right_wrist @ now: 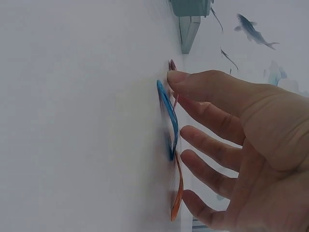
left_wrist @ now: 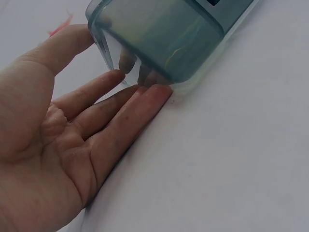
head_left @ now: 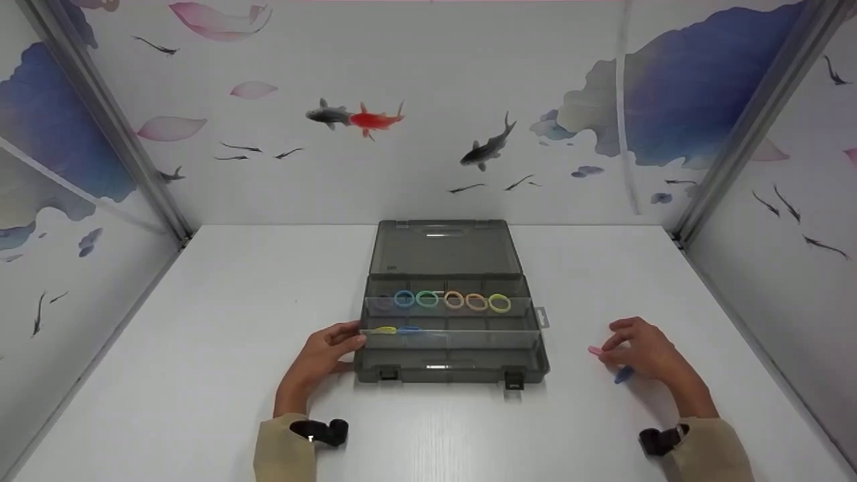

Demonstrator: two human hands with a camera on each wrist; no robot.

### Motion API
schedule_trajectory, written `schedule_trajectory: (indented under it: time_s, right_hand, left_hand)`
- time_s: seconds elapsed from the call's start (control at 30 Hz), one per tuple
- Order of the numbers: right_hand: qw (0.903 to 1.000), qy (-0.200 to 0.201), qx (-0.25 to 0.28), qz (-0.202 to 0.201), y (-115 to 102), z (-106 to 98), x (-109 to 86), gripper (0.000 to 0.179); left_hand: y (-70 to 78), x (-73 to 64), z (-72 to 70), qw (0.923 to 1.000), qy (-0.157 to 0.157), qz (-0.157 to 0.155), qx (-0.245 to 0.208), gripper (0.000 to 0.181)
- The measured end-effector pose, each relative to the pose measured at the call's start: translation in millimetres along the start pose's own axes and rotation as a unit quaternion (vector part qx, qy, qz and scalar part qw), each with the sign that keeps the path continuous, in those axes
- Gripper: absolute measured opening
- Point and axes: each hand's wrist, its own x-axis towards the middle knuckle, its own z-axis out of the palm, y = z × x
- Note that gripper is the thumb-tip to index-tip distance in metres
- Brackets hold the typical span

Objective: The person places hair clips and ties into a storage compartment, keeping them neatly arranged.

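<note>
A grey see-through compartment box [head_left: 469, 360] stands with its lid [head_left: 445, 249] folded back. My left hand [head_left: 326, 351] rests at its left side; in the left wrist view, fairly straight fingers and the thumb touch the box wall [left_wrist: 159, 53]. To the right of the box, my right hand [head_left: 643, 351] pinches a small pink hair clip [head_left: 594, 350] between thumb and forefinger, low over the table. Close under that hand lies a blue hair clip [head_left: 623, 375]. An orange clip [right_wrist: 177, 200] shows beyond the blue one in the right wrist view.
Several coloured rings, among them a yellow ring [head_left: 499, 311], sit in the box's back row. Yellow clip [head_left: 385, 330] and blue clip [head_left: 409, 330] lie in its middle row. Front latches [head_left: 514, 380] hang open. Printed panels enclose the white table [head_left: 428, 435] at back and sides.
</note>
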Motion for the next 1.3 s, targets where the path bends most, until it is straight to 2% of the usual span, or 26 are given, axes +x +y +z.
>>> schedule_trajectory:
  time_s: [0.2, 0.4, 0.6, 0.8, 1.03, 1.3]
  right_hand:
    - [0.9999, -0.004, 0.002, 0.010, -0.1, -0.8, 1.9, 0.026]
    - [0.9996, 0.002, 0.019, 0.022, -7.8, -6.4, 0.9, 0.024]
    - [0.9986, 0.036, 0.031, -0.026, -21.8, -15.4, -4.7, 0.025]
    - [0.9940, 0.066, 0.057, -0.067, -34.2, -17.3, -6.5, 0.024]
    - [0.9872, 0.105, 0.064, -0.101, -50.5, -21.2, -11.1, 0.023]
    - [0.9816, 0.121, 0.071, -0.129, -77.0, -24.5, -17.9, 0.022]
  left_hand:
    - [0.3, 0.1, -0.4, 1.0000, -0.003, 0.003, 0.000, 0.064]
    - [-2.9, 2.1, -1.8, 0.9999, -0.010, 0.002, -0.002, 0.066]
    - [-3.6, 1.8, -1.3, 1.0000, -0.008, 0.000, -0.002, 0.066]
    - [-1.7, -0.6, -1.0, 0.9999, -0.008, 0.013, 0.001, 0.064]
    - [-1.7, 0.5, -1.6, 0.9999, -0.003, 0.014, 0.004, 0.065]
    - [-4.5, 1.6, -1.5, 1.0000, -0.005, 0.009, 0.001, 0.067]
